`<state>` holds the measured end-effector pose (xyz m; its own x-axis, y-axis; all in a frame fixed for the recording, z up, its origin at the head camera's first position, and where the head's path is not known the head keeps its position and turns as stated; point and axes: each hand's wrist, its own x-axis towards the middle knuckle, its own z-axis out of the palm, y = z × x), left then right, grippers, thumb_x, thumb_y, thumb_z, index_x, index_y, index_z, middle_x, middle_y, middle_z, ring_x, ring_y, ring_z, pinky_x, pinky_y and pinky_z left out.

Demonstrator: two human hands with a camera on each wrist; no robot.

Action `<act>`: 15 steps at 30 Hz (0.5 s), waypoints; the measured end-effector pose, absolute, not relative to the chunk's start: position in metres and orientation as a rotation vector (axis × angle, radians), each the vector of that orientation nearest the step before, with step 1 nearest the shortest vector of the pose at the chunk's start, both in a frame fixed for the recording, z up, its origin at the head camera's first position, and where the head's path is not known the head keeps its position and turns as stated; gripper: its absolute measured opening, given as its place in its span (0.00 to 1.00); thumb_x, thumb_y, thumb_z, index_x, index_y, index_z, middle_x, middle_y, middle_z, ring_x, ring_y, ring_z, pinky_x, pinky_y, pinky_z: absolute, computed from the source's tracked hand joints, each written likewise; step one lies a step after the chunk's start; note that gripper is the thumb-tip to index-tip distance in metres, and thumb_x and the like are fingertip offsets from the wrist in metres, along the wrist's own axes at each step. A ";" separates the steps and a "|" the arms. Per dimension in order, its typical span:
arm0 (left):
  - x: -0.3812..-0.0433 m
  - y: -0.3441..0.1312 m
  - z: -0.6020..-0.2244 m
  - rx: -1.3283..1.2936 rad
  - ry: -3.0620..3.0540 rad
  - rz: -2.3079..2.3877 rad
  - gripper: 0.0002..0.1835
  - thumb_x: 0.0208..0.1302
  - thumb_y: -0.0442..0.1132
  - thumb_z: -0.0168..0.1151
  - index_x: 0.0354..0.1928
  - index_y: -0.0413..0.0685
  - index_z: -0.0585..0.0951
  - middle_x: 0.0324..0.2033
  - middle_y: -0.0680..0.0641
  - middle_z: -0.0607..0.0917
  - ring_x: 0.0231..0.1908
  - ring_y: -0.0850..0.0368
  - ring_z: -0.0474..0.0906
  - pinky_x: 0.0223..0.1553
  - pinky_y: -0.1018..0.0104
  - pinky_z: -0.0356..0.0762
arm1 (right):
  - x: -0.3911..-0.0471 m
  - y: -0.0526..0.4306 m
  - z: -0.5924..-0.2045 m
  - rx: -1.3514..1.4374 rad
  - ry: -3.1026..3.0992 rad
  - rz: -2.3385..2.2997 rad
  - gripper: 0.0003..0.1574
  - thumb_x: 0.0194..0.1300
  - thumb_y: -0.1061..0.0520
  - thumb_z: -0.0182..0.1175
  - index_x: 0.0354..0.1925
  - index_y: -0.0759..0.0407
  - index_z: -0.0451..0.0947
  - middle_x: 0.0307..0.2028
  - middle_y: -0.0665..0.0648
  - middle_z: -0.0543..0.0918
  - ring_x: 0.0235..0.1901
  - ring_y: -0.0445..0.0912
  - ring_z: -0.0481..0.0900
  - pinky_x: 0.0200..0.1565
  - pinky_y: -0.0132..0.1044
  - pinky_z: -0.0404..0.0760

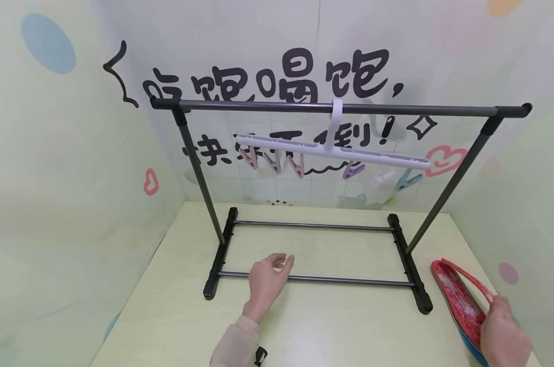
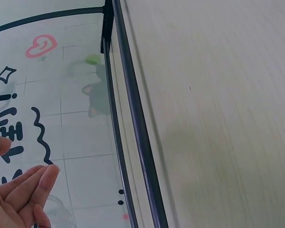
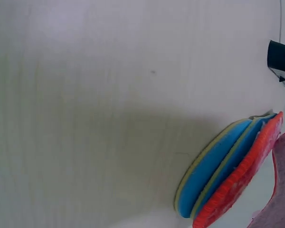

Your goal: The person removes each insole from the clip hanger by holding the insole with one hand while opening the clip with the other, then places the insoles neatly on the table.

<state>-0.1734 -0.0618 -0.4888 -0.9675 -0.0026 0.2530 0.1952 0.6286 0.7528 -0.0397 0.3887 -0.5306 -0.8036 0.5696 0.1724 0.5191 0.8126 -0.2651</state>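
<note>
At the right edge of the head view, my right hand point(image 1: 506, 334) grips one red insole point(image 1: 470, 279), seen nearly edge-on and lifted at an angle. Below it lie more insoles point(image 1: 458, 300), with a fuzzy red top face and blue beneath. The right wrist view shows this stack as blue layers point(image 3: 216, 166) with cream edges under a red one; the lifted insole point(image 3: 282, 190) has a pinkish face and red rim. My left hand point(image 1: 268, 280) hovers empty over the rack's front lower bar, fingers loosely bent and thumb apart.
A black-and-grey rack point(image 1: 277, 107) stands on the pale table point(image 1: 332, 326). From its top bar hangs a lavender hanger point(image 1: 373, 156) with several coloured clips point(image 1: 297, 165). A small black object point(image 1: 260, 355) lies beside my left sleeve. Printed cloth walls surround the table.
</note>
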 end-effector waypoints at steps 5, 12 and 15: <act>-0.173 -0.062 -0.490 -0.155 -2.628 -1.246 0.21 0.67 0.56 0.61 0.43 0.46 0.88 0.33 0.48 0.91 0.30 0.60 0.87 0.33 0.65 0.80 | -0.037 0.386 -0.540 -0.836 -2.966 0.213 0.26 0.74 0.66 0.40 0.66 0.76 0.53 0.66 0.80 0.60 0.66 0.70 0.63 0.53 0.68 0.72; -0.173 -0.063 -0.490 -0.159 -2.616 -1.229 0.19 0.66 0.55 0.61 0.42 0.47 0.88 0.32 0.49 0.91 0.30 0.60 0.87 0.32 0.65 0.79 | -0.029 0.379 -0.557 -0.613 -2.974 0.109 0.30 0.69 0.69 0.49 0.66 0.80 0.58 0.62 0.82 0.63 0.62 0.73 0.66 0.56 0.64 0.71; -0.173 -0.063 -0.491 -0.165 -2.609 -1.225 0.19 0.67 0.55 0.61 0.41 0.47 0.88 0.32 0.49 0.91 0.29 0.60 0.87 0.32 0.66 0.79 | -0.027 0.377 -0.559 -0.588 -2.990 0.158 0.30 0.73 0.66 0.45 0.67 0.81 0.55 0.64 0.82 0.61 0.62 0.74 0.64 0.57 0.66 0.69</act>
